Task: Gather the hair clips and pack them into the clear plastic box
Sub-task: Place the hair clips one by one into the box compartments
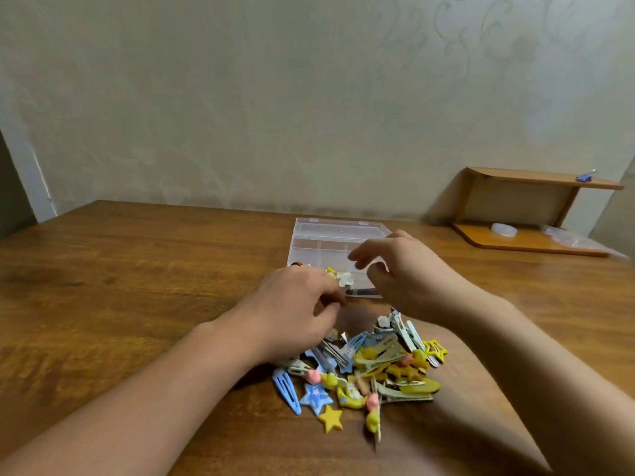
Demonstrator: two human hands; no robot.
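Observation:
A pile of hair clips (371, 369) in blue, yellow, cream and pink lies on the wooden table (137, 269) in front of me. Behind it stands the clear plastic box (319, 242), lid open, with a few clips (340, 277) inside near its front wall. My left hand (292, 310) hovers at the pile's far left edge, fingers curled down near the box front; whether it holds a clip is hidden. My right hand (402, 269) is over the box's right front, fingers loosely bent, holding nothing that I can see.
A small wooden shelf unit (522, 214) stands at the back right against the wall, with a small blue item (586, 176) on top and a clear round thing (503, 229) and a plastic bag (570, 238) on its base. The wall runs close behind the box.

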